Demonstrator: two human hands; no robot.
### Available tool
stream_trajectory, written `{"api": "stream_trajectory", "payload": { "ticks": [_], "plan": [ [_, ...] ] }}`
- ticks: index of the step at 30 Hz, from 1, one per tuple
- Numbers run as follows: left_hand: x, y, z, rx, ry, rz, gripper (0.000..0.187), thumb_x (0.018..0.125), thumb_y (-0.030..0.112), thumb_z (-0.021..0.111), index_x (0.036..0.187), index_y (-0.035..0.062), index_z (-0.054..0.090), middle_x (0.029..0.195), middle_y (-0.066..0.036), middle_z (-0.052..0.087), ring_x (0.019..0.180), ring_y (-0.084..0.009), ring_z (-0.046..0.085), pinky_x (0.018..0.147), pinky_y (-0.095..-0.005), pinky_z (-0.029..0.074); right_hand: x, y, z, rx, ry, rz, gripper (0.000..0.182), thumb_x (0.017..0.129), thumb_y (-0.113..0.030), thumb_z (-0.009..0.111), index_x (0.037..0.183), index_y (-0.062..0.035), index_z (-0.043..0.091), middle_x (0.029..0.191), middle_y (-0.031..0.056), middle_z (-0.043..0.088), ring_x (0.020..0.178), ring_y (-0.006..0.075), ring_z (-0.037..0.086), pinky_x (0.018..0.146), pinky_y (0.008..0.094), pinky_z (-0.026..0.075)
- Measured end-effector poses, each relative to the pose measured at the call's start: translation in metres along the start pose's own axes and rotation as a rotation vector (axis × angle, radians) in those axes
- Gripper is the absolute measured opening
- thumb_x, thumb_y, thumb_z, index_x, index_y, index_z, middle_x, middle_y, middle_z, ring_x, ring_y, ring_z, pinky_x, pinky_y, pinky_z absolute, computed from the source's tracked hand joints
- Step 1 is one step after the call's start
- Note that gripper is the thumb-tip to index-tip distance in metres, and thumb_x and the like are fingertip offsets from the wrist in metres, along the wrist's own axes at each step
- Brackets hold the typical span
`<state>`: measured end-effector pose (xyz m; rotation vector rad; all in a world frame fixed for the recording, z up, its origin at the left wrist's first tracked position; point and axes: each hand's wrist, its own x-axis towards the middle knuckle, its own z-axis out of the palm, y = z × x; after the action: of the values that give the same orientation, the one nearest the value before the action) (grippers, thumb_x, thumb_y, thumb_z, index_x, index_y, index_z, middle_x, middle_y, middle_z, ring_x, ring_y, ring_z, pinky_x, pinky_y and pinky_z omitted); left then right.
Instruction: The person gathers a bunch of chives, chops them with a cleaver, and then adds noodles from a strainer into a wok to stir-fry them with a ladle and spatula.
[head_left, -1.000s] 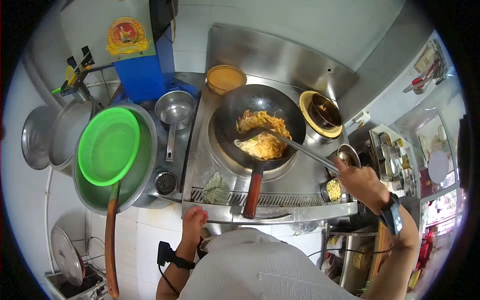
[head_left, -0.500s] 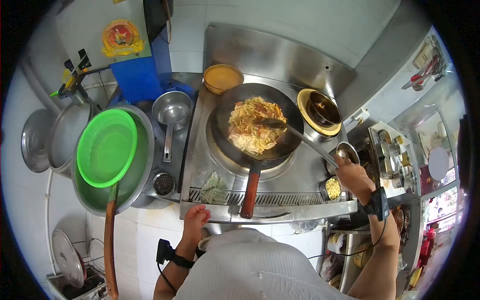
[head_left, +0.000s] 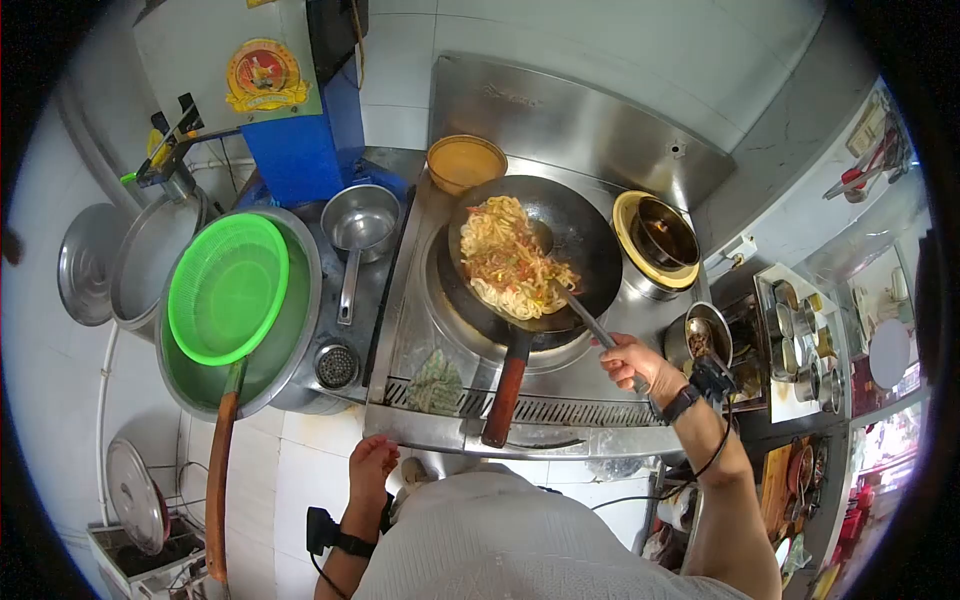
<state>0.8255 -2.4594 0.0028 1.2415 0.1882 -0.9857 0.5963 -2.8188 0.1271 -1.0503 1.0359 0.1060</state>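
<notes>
A dark wok with a red-brown wooden handle sits on the steel stove, holding noodles mixed with shredded vegetables. My right hand is wrapped round the metal handle of a ladle, to the right of the wok handle. The ladle reaches into the wok, where its head is partly hidden among the noodles. My left hand hangs in front of the stove's edge, fingers curled, with nothing visible in it. A crumpled green-grey cloth lies on the stove left of the wok handle.
To the left are a green strainer in a large metal basin, and a metal dipper. An orange-brown bowl stands behind the wok. On the right are a dark pot and a steel pot.
My right hand has moved left and nearer the wok with the ladle. The noodles have shifted leftward in the wok. The whole view has shifted slightly.
</notes>
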Motion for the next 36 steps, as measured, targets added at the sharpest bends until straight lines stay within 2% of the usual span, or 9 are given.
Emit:
{"api": "stream_trajectory", "payload": {
  "ticks": [1,7,15,19,23,25,27,30,36],
  "plan": [
    [0.001,-0.002,-0.003,-0.002,0.002,-0.001,0.018,0.075,0.005,0.054,0.093,0.0058,0.050,0.078,-0.005,0.057,0.069,-0.0152,0.055,0.062,-0.0253,0.045,-0.003,0.001,0.004,0.228,-0.148,-0.003,0.029,0.077,-0.003,0.046,0.106,-0.0053,0.040,0.057,-0.0013,0.037,0.035,0.0035,0.032,0.029,0.0191,0.027],
    [0.020,0.010,0.000,0.059,-0.014,0.038,0.017,0.075,0.003,0.051,0.092,0.0052,0.050,0.078,-0.006,0.057,0.070,-0.0155,0.056,0.063,-0.0247,0.046,-0.077,-0.005,0.026,0.140,-0.008,-0.059,0.039,0.075,-0.003,0.046,0.113,-0.0044,0.037,0.055,-0.0015,0.035,0.034,0.0034,0.031,0.028,0.0191,0.023],
    [0.033,-0.001,0.018,0.076,-0.160,0.107,0.018,0.075,0.002,0.046,0.093,0.0036,0.051,0.078,-0.005,0.057,0.068,-0.0140,0.054,0.063,-0.0241,0.044,-0.139,-0.042,0.036,-0.527,0.274,-0.114,0.028,0.074,-0.003,0.046,0.102,-0.0005,0.041,0.052,0.0022,0.042,0.034,0.0109,0.041,0.030,0.0249,0.034],
    [0.036,-0.004,0.013,-0.009,-0.135,0.028,0.018,0.076,0.003,0.047,0.093,0.0043,0.051,0.078,-0.005,0.056,0.068,-0.0139,0.054,0.062,-0.0241,0.043,-0.105,-0.044,0.012,-1.276,0.488,-0.232,0.031,0.074,-0.002,0.045,0.102,0.0049,0.036,0.059,0.0113,0.049,0.044,0.0179,0.051,0.033,0.0291,0.039],
    [0.038,-0.004,-0.004,-0.040,-0.057,0.066,0.018,0.076,0.003,0.047,0.093,0.0040,0.052,0.078,-0.005,0.056,0.069,-0.0136,0.054,0.061,-0.0228,0.043,-0.091,-0.045,0.021,-0.760,0.363,0.098,0.029,0.077,-0.004,0.044,0.104,0.0027,0.036,0.059,0.0060,0.048,0.040,0.0107,0.047,0.031,0.0237,0.037],
    [0.041,-0.007,-0.017,-0.009,-0.029,0.069,0.018,0.077,0.007,0.053,0.095,0.0048,0.050,0.080,-0.006,0.056,0.071,-0.0157,0.055,0.064,-0.0257,0.046,-0.086,-0.026,0.029,-0.025,0.028,0.220,0.031,0.080,-0.004,0.043,0.109,0.0008,0.036,0.057,0.0004,0.044,0.037,0.0051,0.041,0.028,0.0197,0.034],
    [0.036,-0.004,-0.017,-0.021,-0.004,0.042,0.018,0.076,0.006,0.053,0.094,0.0052,0.050,0.079,-0.006,0.056,0.071,-0.0152,0.055,0.064,-0.0256,0.046,-0.069,-0.011,0.039,0.488,-0.179,0.211,0.030,0.080,-0.004,0.044,0.110,-0.0014,0.038,0.056,-0.0031,0.039,0.035,0.0027,0.035,0.027,0.0180,0.028],
    [0.030,-0.001,-0.006,-0.017,-0.058,0.057,0.017,0.077,0.002,0.048,0.093,0.0039,0.051,0.080,-0.006,0.057,0.070,-0.0137,0.054,0.063,-0.0239,0.044,-0.031,-0.002,0.041,0.786,-0.251,0.134,0.028,0.079,-0.002,0.044,0.107,-0.0026,0.041,0.056,-0.0038,0.037,0.034,0.0025,0.031,0.027,0.0174,0.024],
    [0.027,0.017,0.015,0.020,-0.071,0.074,0.019,0.074,0.001,0.049,0.093,0.0046,0.050,0.079,-0.006,0.056,0.071,-0.0157,0.055,0.066,-0.0256,0.046,-0.054,-0.017,0.034,0.225,0.033,-0.065,0.029,0.077,-0.003,0.047,0.105,-0.0058,0.042,0.054,-0.0016,0.037,0.033,0.0047,0.033,0.028,0.0191,0.023]
  ]
}}
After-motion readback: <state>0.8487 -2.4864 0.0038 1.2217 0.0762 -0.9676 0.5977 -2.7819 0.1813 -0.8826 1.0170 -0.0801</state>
